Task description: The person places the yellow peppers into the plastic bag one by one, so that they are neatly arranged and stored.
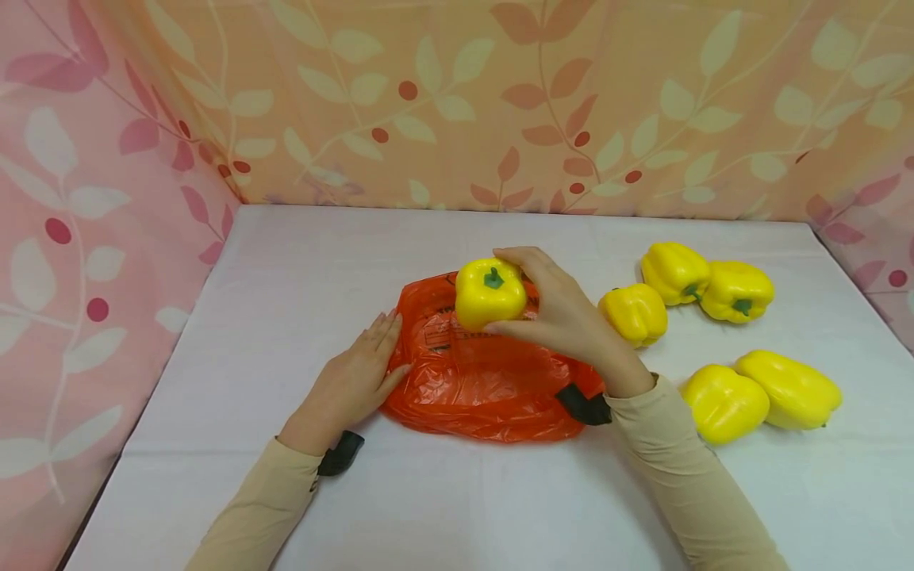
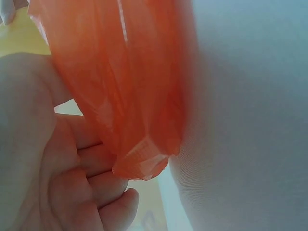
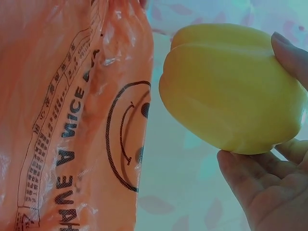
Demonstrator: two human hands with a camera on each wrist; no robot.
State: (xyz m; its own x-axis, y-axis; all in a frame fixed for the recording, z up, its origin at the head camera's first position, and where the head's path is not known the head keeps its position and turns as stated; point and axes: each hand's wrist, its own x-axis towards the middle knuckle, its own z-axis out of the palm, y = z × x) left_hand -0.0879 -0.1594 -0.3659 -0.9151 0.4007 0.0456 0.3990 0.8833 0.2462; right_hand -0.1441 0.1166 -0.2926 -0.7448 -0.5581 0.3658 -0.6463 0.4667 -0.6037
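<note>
A yellow bell pepper point(image 1: 487, 303) with a green stem is gripped between the thumb and fingers of my right hand point(image 1: 566, 311). It is held over the far part of a red plastic bag point(image 1: 478, 388), which lies on the table. In the right wrist view the pepper point(image 3: 231, 89) appears beside the bag's printed side point(image 3: 72, 125), with a smiley face and lettering. My left hand point(image 1: 357, 377) rests at the bag's left edge, its fingers extended. From the left wrist, the fingers point(image 2: 91, 187) lie against the red plastic point(image 2: 120, 91) without curling round it.
To the right are more yellow bell peppers: one point(image 1: 634, 316) near my right wrist, a touching pair point(image 1: 739, 292) farther back, and another pair point(image 1: 789, 388) nearer the front. A white cloth covers the table point(image 1: 286, 262). Leaf-patterned curtains point(image 1: 443, 103) hang behind and at the sides.
</note>
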